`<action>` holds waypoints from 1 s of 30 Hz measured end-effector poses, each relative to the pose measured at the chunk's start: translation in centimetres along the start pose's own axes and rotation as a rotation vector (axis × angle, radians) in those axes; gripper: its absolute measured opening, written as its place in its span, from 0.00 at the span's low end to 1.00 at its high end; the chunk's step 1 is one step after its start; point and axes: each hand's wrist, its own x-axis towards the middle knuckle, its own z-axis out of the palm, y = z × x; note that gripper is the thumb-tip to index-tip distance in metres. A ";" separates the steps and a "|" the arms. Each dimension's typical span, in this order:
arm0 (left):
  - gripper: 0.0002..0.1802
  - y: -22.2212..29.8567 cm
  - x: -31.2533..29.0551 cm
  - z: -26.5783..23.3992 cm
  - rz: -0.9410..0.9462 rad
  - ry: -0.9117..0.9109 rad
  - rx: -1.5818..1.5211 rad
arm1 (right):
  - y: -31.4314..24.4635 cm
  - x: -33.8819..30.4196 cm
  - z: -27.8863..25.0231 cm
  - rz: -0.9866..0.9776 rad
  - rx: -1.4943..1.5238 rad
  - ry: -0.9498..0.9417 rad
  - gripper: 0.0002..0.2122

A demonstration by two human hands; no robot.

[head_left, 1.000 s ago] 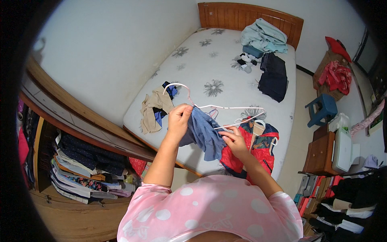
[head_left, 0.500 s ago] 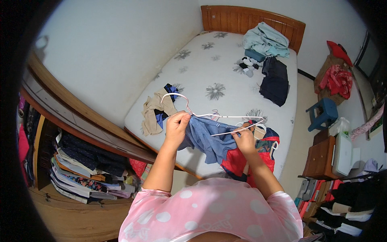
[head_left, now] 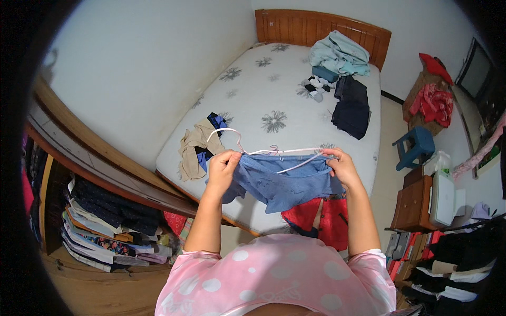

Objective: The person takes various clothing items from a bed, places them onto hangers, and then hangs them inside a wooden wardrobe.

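A blue garment [head_left: 284, 190] is stretched sideways between my hands above the near part of the bed. My left hand [head_left: 223, 168] is closed on its upper left corner, at the neck of a pale pink wire hanger [head_left: 295, 151]. Fingers of my right hand [head_left: 342, 164] pinch the garment's upper right edge around the hanger's right end. One hanger bar crosses in front of the cloth, and the hook points up and left. Beneath lies a red and dark garment [head_left: 332, 224], partly covered by the blue cloth.
Tan and blue clothes [head_left: 194, 147] lie on the mattress [head_left: 247, 100] at left. Dark folded trousers [head_left: 350, 110], socks [head_left: 316, 89] and a light green cloth [head_left: 340, 52] are farther off. An open wardrobe with stacked clothes [head_left: 100, 239] stands left; a blue stool [head_left: 414, 147] is at right.
My right hand has moved right and up, drawing the blue garment's edge out to the hanger's right end. The blue cloth now spreads wider and hides more of the red garment.
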 end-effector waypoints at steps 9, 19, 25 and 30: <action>0.18 -1.8 -0.7 -0.9 -0.107 0.111 -0.133 | 1.7 0.3 -0.9 -0.011 0.044 -0.090 0.07; 0.16 -1.0 -0.5 -0.4 -0.121 -0.013 -0.139 | 2.9 1.3 -1.0 -0.385 -0.482 0.035 0.14; 0.12 1.3 -0.5 0.0 0.002 -0.064 0.043 | -2.9 -1.2 2.7 -0.232 -0.302 -0.093 0.19; 0.10 3.2 -0.4 1.1 0.034 -0.150 0.120 | -2.9 -2.0 4.7 -0.236 -0.309 -0.174 0.21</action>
